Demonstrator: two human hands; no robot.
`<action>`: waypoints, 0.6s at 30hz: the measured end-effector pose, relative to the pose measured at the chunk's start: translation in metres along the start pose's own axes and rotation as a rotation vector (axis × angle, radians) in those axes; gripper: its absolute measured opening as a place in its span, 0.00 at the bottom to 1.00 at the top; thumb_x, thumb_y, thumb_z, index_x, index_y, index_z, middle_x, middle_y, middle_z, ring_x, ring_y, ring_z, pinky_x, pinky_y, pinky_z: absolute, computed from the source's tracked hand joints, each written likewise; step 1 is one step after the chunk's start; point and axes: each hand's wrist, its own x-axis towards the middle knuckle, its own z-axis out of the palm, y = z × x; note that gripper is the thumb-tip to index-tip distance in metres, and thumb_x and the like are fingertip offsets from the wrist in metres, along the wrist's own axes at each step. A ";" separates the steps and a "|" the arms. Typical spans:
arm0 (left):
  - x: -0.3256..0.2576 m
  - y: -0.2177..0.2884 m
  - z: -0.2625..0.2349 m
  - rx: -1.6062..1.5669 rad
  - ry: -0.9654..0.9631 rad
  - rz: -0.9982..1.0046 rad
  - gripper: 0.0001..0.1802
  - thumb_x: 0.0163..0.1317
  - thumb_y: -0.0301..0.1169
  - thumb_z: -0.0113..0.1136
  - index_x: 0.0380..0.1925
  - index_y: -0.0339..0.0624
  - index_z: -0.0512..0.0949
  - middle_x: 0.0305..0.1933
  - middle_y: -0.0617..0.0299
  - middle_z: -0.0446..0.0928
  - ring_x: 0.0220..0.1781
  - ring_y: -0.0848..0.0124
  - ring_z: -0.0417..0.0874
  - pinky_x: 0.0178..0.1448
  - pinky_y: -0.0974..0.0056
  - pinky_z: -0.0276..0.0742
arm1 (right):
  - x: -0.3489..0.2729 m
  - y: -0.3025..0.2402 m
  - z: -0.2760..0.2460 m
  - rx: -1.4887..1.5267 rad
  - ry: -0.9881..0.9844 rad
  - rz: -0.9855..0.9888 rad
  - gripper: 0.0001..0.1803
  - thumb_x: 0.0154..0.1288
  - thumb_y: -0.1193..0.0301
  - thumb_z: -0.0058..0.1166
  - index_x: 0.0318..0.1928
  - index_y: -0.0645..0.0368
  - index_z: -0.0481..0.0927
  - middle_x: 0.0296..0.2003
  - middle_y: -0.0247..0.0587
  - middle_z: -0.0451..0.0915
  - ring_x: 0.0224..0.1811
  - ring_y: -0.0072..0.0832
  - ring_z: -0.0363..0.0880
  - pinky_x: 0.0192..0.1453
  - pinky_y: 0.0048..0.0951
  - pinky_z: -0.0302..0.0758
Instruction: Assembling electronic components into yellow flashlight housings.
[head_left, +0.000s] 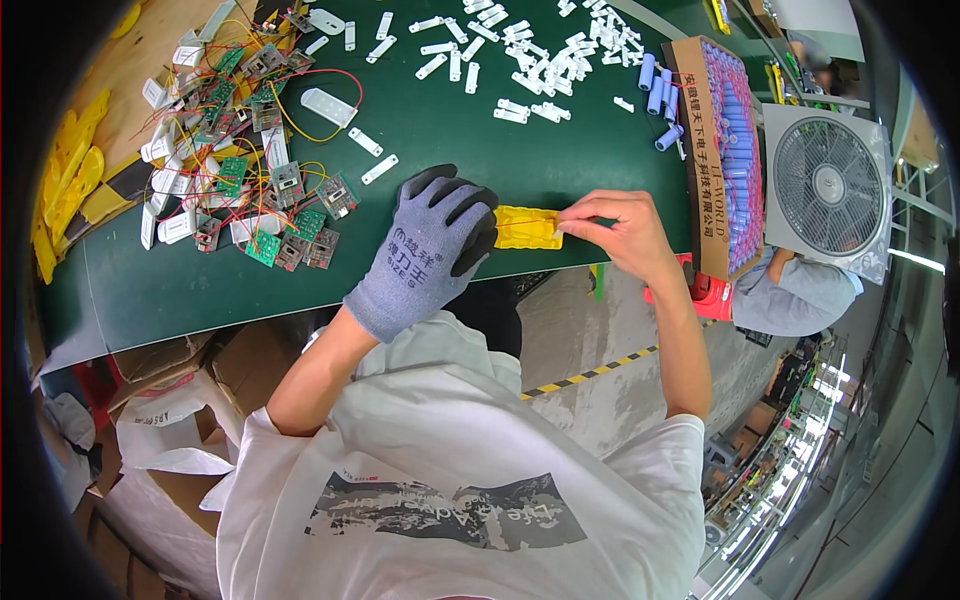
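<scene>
On the green table's front edge lies a yellow plastic shell point(530, 229), shaped like a shallow tray. My left hand point(425, 245), in a grey-blue glove with black fingers, is closed around the shell's left end and hides that part. My bare right hand point(625, 230) is at its right end, thumb and forefinger pinched together. A thin reddish line, apparently a wire, runs along the shell toward those fingertips. What else may be inside the shell is too small to make out.
Circuit boards with wires and white housings point(230, 175) are heaped at left, beside yellow shells point(70, 190). Small white strips point(550, 60) lie scattered at the back. A cardboard box of blue cylindrical cells point(700, 160) stands at right, near loose cells point(655, 95) and a fan point(828, 180).
</scene>
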 end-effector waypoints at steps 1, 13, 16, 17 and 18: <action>0.000 0.000 0.001 -0.005 -0.004 -0.005 0.18 0.44 0.24 0.67 0.37 0.45 0.74 0.50 0.59 0.75 0.55 0.55 0.73 0.66 0.48 0.63 | -0.002 0.001 0.002 0.023 0.014 -0.011 0.05 0.57 0.76 0.64 0.35 0.61 0.86 0.30 0.37 0.84 0.27 0.26 0.80 0.32 0.24 0.73; 0.001 0.001 0.000 -0.006 0.005 0.003 0.17 0.45 0.23 0.67 0.36 0.45 0.73 0.49 0.59 0.76 0.54 0.56 0.74 0.66 0.48 0.63 | -0.019 0.016 0.034 0.385 0.222 0.137 0.06 0.59 0.79 0.63 0.38 0.64 0.86 0.32 0.37 0.83 0.31 0.19 0.79 0.36 0.20 0.74; 0.003 0.003 -0.003 0.000 -0.003 0.026 0.16 0.45 0.23 0.66 0.36 0.44 0.73 0.48 0.59 0.77 0.53 0.56 0.74 0.66 0.48 0.64 | -0.017 0.014 0.036 0.504 0.251 0.270 0.04 0.59 0.80 0.63 0.36 0.66 0.85 0.31 0.37 0.84 0.31 0.18 0.80 0.37 0.19 0.76; 0.005 0.003 -0.004 0.000 -0.010 0.028 0.16 0.45 0.23 0.66 0.36 0.44 0.73 0.48 0.59 0.77 0.53 0.56 0.74 0.66 0.48 0.64 | -0.016 0.015 0.035 0.509 0.254 0.274 0.04 0.59 0.80 0.63 0.36 0.66 0.85 0.31 0.37 0.84 0.31 0.18 0.80 0.37 0.19 0.76; 0.005 0.004 -0.005 0.007 -0.007 0.032 0.16 0.45 0.22 0.66 0.36 0.44 0.74 0.48 0.59 0.77 0.53 0.56 0.74 0.66 0.48 0.64 | -0.016 0.017 0.034 0.508 0.252 0.239 0.05 0.58 0.80 0.64 0.36 0.66 0.85 0.31 0.37 0.84 0.31 0.18 0.81 0.37 0.19 0.76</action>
